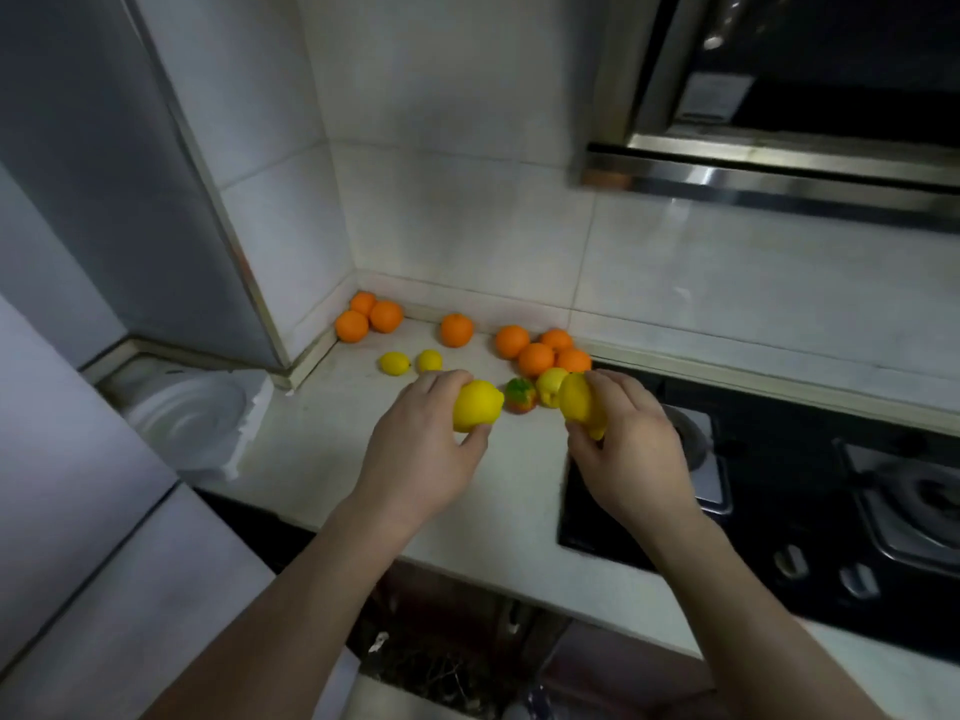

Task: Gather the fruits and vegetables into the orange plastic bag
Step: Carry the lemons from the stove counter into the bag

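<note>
My left hand [423,449] grips a yellow lemon [477,405] just above the white counter [374,491]. In my right hand [631,449] is another yellow lemon [579,402], held near the stove's left edge. Between the two hands lie a red-and-green fruit [519,396] and a third lemon [549,385]. Two small lemons [395,364] [430,360] rest farther back. Several oranges sit along the wall: three in the corner [363,319], one alone [456,330], and a cluster [543,350] behind my right hand. No orange plastic bag is in view.
A black gas stove [779,511] with burners and knobs fills the right side. A range hood [779,163] hangs above it. A grey fridge [104,174] stands at the left, with a white round container [182,418] beside the counter's left end.
</note>
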`<state>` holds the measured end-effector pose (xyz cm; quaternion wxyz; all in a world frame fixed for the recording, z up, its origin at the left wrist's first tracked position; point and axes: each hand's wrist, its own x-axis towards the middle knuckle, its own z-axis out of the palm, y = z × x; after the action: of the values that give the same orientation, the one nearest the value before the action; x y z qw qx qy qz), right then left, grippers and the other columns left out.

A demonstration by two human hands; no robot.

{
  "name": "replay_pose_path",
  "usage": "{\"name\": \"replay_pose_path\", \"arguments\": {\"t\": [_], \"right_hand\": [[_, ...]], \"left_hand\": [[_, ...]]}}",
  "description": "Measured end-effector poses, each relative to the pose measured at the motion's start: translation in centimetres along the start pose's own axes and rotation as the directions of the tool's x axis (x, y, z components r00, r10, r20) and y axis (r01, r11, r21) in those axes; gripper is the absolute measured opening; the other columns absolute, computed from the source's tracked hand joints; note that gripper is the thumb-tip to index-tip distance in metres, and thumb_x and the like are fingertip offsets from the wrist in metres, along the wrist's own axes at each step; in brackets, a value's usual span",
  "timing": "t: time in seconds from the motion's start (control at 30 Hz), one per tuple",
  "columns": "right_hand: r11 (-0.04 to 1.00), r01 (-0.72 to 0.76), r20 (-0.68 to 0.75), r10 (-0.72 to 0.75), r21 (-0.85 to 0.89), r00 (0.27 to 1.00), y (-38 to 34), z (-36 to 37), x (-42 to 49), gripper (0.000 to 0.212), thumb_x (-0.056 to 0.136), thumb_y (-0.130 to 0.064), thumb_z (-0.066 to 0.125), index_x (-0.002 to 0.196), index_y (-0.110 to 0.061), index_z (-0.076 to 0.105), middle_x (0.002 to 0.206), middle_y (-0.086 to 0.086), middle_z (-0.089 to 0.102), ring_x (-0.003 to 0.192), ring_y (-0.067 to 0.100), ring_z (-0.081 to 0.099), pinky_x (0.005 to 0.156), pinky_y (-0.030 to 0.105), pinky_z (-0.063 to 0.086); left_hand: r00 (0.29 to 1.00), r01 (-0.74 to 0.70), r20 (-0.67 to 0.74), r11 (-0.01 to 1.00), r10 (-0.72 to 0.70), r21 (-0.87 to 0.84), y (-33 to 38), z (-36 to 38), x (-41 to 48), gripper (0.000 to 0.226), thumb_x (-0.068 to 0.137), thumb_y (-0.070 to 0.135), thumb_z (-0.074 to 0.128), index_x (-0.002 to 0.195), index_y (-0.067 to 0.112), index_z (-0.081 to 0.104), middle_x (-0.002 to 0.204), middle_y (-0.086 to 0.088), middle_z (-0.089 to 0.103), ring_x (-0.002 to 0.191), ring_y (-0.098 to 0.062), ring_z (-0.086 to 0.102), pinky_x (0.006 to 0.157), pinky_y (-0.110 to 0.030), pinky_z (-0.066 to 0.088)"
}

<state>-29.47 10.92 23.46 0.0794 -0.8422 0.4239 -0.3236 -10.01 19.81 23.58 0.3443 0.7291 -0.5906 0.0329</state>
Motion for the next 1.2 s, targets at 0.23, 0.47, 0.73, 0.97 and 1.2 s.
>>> {"name": "replay_pose_path", "arguments": {"t": [0.23, 0.47, 0.73, 0.97, 1.2], "right_hand": [[0.993, -0.093, -0.096, 0.086, -0.075, 0.992, 3.1, -8.0, -5.7, 0.052, 0.083, -0.027, 0.067, 0.130, -0.013, 0.053, 0.131, 0.004, 0.054, 0.117, 0.022, 0.049, 0.097, 0.030, 0.040], [0.967, -0.204, -0.167, 0.178, -0.152, 0.970, 10.6, -17.4, -11.6, 0.053, 0.084, -0.028, 0.065, 0.132, -0.014, 0.050, 0.133, 0.001, 0.052, 0.118, 0.022, 0.048, 0.098, 0.029, 0.040], [0.912, -0.351, -0.264, 0.292, -0.214, 0.919, 20.3, -29.0, -20.2, 0.052, 0.082, -0.026, 0.066, 0.130, -0.011, 0.052, 0.130, 0.003, 0.053, 0.116, 0.024, 0.050, 0.097, 0.031, 0.040], [0.838, -0.500, -0.354, 0.409, -0.220, 0.841, 26.3, -37.6, -27.3, 0.052, 0.080, -0.025, 0.066, 0.129, -0.013, 0.052, 0.128, 0.001, 0.054, 0.114, 0.021, 0.050, 0.094, 0.030, 0.041], [0.729, -0.643, -0.459, 0.500, -0.235, 0.734, 30.7, -43.9, -32.9, 0.052, 0.080, -0.025, 0.068, 0.128, -0.015, 0.052, 0.126, 0.000, 0.054, 0.113, 0.020, 0.050, 0.090, 0.030, 0.041]], "left_hand": [[0.996, -0.093, -0.008, 0.987, 0.093, -0.131, 8.8, 0.8, -2.7, 0.045, 0.078, 0.034, 0.072, 0.120, 0.024, 0.057, 0.110, 0.004, 0.059, 0.097, -0.018, 0.057, 0.075, -0.039, 0.052], [0.983, -0.169, 0.039, 0.966, 0.180, -0.193, 20.6, 5.5, -4.0, 0.046, 0.078, 0.034, 0.074, 0.120, 0.024, 0.057, 0.113, 0.003, 0.059, 0.100, -0.018, 0.056, 0.078, -0.030, 0.047], [0.943, -0.282, 0.088, 0.910, 0.322, -0.304, 37.1, 11.7, -7.3, 0.048, 0.081, 0.033, 0.072, 0.125, 0.024, 0.056, 0.118, 0.005, 0.057, 0.101, -0.016, 0.055, 0.080, -0.029, 0.046], [0.875, -0.369, 0.160, 0.844, 0.457, -0.389, 48.7, 16.5, -9.8, 0.048, 0.080, 0.033, 0.071, 0.125, 0.025, 0.056, 0.120, 0.006, 0.058, 0.103, -0.017, 0.055, 0.083, -0.031, 0.048], [0.770, -0.445, 0.211, 0.743, 0.602, -0.499, 58.3, 20.9, -11.4, 0.047, 0.081, 0.034, 0.070, 0.125, 0.025, 0.056, 0.121, 0.006, 0.056, 0.103, -0.017, 0.055, 0.085, -0.035, 0.049]]}}
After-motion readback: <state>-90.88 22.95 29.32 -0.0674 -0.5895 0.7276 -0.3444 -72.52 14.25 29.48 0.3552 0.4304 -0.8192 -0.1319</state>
